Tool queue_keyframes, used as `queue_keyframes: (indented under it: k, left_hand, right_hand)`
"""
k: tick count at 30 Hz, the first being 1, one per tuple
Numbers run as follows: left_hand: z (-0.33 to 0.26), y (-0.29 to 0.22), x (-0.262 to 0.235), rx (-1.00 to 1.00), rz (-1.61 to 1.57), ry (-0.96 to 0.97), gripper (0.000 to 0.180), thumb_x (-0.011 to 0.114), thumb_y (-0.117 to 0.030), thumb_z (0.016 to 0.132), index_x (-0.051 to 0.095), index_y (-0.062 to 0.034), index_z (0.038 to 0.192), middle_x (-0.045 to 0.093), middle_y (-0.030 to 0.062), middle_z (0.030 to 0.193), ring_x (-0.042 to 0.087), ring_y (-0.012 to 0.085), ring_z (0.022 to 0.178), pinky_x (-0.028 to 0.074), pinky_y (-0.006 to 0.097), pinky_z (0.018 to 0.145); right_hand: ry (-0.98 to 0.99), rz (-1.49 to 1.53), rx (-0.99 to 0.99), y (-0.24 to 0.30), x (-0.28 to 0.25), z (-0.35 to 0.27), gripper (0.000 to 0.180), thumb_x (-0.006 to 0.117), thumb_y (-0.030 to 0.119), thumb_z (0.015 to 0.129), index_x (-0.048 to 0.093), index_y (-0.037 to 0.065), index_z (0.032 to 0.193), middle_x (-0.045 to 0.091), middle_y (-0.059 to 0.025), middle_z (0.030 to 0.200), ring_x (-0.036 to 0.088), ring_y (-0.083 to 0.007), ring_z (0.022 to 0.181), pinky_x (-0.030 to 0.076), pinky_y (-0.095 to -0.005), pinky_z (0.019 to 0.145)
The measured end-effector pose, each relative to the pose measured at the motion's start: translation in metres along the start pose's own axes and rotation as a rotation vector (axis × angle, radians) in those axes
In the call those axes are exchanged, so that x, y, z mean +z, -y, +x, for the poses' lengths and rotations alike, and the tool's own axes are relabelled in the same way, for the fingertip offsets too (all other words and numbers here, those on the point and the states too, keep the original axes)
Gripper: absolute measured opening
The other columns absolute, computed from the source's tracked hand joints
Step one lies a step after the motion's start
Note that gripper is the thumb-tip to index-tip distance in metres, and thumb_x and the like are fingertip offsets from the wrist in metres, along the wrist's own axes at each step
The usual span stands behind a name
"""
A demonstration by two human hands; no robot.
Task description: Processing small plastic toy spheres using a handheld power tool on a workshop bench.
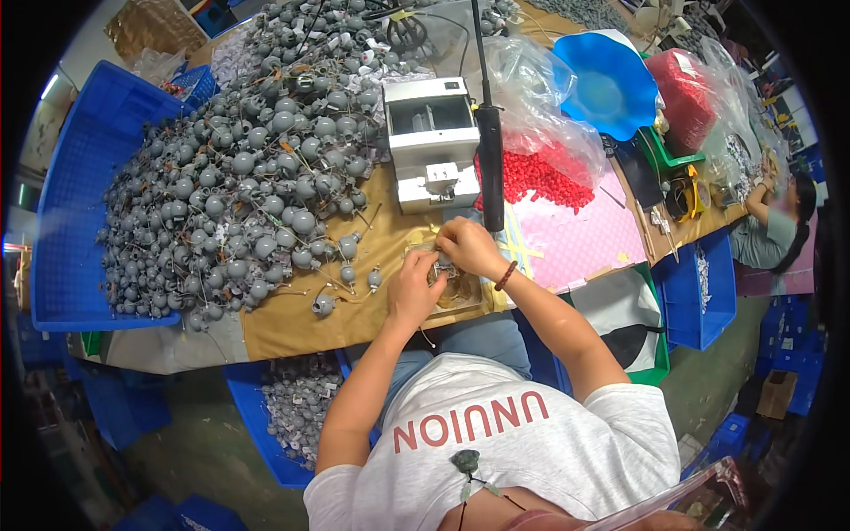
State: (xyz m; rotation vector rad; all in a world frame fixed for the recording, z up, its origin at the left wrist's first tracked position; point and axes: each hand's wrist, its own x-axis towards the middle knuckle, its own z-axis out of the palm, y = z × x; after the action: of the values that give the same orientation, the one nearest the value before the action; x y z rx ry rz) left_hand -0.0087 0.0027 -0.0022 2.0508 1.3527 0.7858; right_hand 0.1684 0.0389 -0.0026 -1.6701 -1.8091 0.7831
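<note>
My left hand (413, 285) and my right hand (469, 246) meet over the front edge of the brown worktable (292, 323), fingers closed together on a small grey part (436, 269) with thin wires. A shallow clear tray (465, 295) lies under the hands. A large heap of grey round parts with wire leads (239, 177) covers the table to my left. A white box-shaped machine (432, 142) stands just beyond my hands, with a black rod (489, 150) hanging in front of it.
A clear bag of small red pieces (540, 173) lies right of the machine on a pink sheet (584, 243). Blue crates (80, 186) flank the table; another (274, 416) below holds grey parts. Another person (775, 226) sits at far right.
</note>
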Motion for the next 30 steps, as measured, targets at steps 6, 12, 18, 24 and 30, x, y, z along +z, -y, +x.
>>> queue_keyframes:
  k: [6, 12, 18, 24, 30]
  left_hand:
    - [0.0, -0.003, -0.001, -0.031, 0.002, 0.012, 0.032, 0.078, -0.02, 0.083, 0.071, -0.0073, 0.112, 0.066, 0.0048, 0.113, 0.07, 0.0302, 0.093, 0.056, 0.041, 0.076]
    - [-0.001, -0.003, -0.003, -0.047, -0.041, 0.01, 0.033, 0.079, -0.019, 0.083, 0.071, -0.0081, 0.113, 0.066, 0.0065, 0.112, 0.069, 0.0304, 0.097, 0.056, 0.04, 0.079]
    - [0.0, -0.001, -0.009, -0.009, -0.147, 0.01, 0.036, 0.078, -0.015, 0.084, 0.069, -0.0076, 0.118, 0.068, 0.0127, 0.11, 0.069, 0.0337, 0.098, 0.055, 0.042, 0.081]
    - [-0.007, -0.012, -0.027, -0.006, -0.159, -0.009, 0.034, 0.078, -0.017, 0.085, 0.07, -0.0075, 0.117, 0.07, 0.0132, 0.108, 0.068, 0.0368, 0.096, 0.055, 0.042, 0.081]
    - [-0.022, -0.015, -0.055, -0.087, -0.247, -0.026, 0.032, 0.079, -0.011, 0.085, 0.072, -0.0068, 0.116, 0.07, 0.0082, 0.101, 0.056, 0.016, 0.067, 0.046, 0.03, 0.061]
  right_hand:
    - [-0.19, 0.04, 0.014, 0.011, 0.016, 0.005, 0.016, 0.063, 0.016, 0.098, 0.064, 0.002, 0.103, 0.071, -0.0201, 0.086, 0.067, -0.0429, 0.08, 0.052, -0.0496, 0.072]
    - [-0.242, 0.617, 0.249, 0.01, 0.009, 0.009, 0.013, 0.058, 0.012, 0.104, 0.062, 0.0, 0.1, 0.07, -0.0034, 0.081, 0.059, -0.005, 0.065, 0.048, -0.022, 0.057]
    - [-0.027, 0.732, 0.118, 0.017, -0.001, -0.004, 0.019, 0.063, 0.015, 0.103, 0.063, -0.003, 0.11, 0.07, -0.0054, 0.092, 0.064, -0.009, 0.074, 0.052, -0.0247, 0.063]
    - [0.043, 0.649, 0.114, -0.004, 0.002, -0.012, 0.018, 0.068, 0.014, 0.1, 0.068, -0.001, 0.11, 0.07, -0.0028, 0.089, 0.064, -0.007, 0.074, 0.052, -0.0234, 0.063]
    - [0.2, 0.822, 0.22, 0.019, 0.001, -0.021, 0.012, 0.067, 0.01, 0.1, 0.068, 0.0, 0.106, 0.069, 0.0002, 0.086, 0.061, -0.0053, 0.071, 0.05, -0.0217, 0.061]
